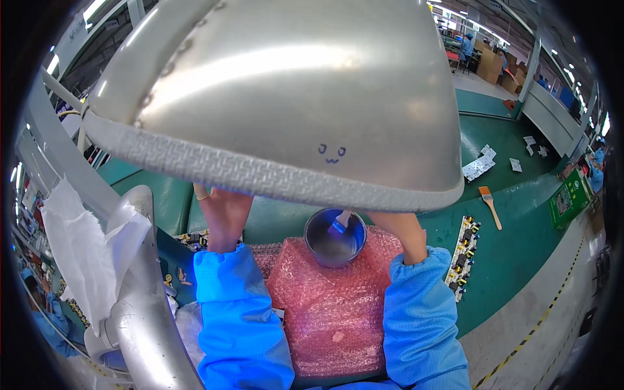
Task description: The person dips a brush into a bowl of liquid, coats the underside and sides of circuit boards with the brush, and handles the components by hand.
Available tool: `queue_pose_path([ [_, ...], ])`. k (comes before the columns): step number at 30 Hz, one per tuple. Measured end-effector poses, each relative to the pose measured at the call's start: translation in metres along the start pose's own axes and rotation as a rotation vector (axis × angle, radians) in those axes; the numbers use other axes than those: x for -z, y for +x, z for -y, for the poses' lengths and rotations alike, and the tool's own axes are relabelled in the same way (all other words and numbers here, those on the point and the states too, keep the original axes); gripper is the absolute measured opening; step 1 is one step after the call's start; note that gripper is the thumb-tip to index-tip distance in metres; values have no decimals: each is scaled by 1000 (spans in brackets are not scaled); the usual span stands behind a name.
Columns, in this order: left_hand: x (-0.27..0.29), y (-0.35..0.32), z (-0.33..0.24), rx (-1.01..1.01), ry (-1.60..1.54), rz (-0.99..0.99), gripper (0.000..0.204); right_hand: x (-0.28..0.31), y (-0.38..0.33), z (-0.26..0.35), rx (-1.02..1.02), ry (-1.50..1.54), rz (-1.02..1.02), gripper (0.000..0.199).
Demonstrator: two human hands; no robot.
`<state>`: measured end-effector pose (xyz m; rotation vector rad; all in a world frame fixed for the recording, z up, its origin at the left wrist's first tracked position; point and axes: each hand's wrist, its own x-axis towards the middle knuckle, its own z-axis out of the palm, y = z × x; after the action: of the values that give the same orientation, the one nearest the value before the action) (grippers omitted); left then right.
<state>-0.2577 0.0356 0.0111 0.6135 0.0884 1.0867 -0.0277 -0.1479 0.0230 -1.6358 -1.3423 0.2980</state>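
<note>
A large metal hood [292,97] with a textured rim and a small drawn face fills the upper middle of the head view. Under its rim at left, the palm and wrist of my left hand [224,211] show, with the fingers hidden behind the hood. My right hand [395,227] also reaches under the rim, and only its wrist side is visible. Between my forearms stands a dark round pot [335,253] with a brush [340,223] leaning in it. The pot rests on pink bubble wrap [331,305]. What either hand holds is out of sight.
Right of my arm lies a populated circuit board strip [463,257], with a wooden-handled brush [491,207] beyond. White pieces [480,166] and a green box [570,201] are farther right. At left, a metal pipe [146,318] carries a white cloth [91,247]. Other people are in the background.
</note>
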Motion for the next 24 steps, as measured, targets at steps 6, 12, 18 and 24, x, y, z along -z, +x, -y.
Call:
queue_pose_path([
  [6,0,0,-2,32,-35,57,64,1,0,-28,93,-132,-164,25],
  [12,-10,-2,-2,36,-83,-121,65,1,3,-47,157,-320,-240,24],
  [18,-14,-4,-1,17,-34,-114,64,12,3,-54,48,-349,-260,17],
  [24,-11,-5,-1,21,-15,-117,63,16,5,-54,60,-99,-244,15],
])
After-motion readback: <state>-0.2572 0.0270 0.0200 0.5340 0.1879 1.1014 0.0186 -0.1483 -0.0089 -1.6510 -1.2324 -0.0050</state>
